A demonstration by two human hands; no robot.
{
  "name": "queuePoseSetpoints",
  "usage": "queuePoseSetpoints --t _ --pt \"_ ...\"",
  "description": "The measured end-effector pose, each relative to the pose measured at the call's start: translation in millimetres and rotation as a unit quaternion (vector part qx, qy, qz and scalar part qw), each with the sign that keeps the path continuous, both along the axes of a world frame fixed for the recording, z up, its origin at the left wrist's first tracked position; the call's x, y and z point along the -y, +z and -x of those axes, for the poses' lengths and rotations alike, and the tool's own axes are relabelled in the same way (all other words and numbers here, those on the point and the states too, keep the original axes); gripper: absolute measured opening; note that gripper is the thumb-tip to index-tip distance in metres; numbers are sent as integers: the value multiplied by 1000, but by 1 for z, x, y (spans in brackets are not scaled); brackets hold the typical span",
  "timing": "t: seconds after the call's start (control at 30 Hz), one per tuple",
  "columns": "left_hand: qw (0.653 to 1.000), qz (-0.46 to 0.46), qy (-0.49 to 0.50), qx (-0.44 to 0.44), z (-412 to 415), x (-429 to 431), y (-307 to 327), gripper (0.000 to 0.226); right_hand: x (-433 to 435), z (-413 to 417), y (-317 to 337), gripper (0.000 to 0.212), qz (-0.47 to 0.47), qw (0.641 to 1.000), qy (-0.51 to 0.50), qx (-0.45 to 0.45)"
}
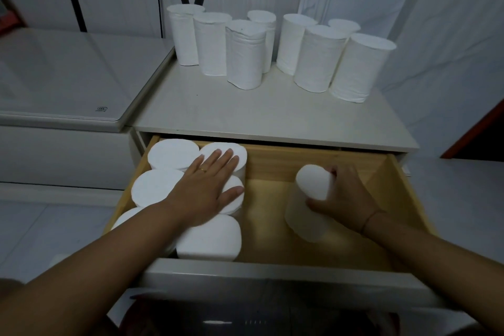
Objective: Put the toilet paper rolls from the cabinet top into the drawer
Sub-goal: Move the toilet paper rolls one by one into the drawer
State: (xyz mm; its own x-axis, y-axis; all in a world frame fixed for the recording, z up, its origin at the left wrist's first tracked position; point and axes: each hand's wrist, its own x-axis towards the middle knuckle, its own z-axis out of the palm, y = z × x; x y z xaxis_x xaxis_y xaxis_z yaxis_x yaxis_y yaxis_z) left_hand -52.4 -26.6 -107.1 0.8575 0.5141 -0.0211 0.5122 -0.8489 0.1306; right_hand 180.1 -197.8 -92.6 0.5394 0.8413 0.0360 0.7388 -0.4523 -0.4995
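Observation:
Several white toilet paper rolls stand upright at the back of the white cabinet top. Below it the wooden drawer is pulled out. Its left side holds several upright rolls packed together. My left hand lies flat, fingers spread, on top of those packed rolls. My right hand grips one tilted roll inside the drawer's right half, its lower end near the drawer floor.
A white glass-topped unit adjoins the cabinet on the left. White curtains hang behind. The drawer's white front panel is nearest me. Bare wooden floor shows in the drawer's middle and right.

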Motion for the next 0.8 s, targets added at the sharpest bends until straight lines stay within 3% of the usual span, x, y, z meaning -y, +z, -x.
queuePoseSetpoints --t 0.13,0.27,0.47,0.8 --pt "1000 -4 1 -2 0 -1 -3 70 3 -3 -8 88 18 999 45 14" --pt "1000 -5 3 0 0 -2 -4 76 10 -14 -10 109 61 996 52 -28" --pt "1000 5 -4 11 -1 -1 -2 76 13 -19 -12 81 37 990 103 -89" --pt "1000 9 -12 12 -3 -2 -2 77 -45 -6 -5 76 -14 981 171 -93"
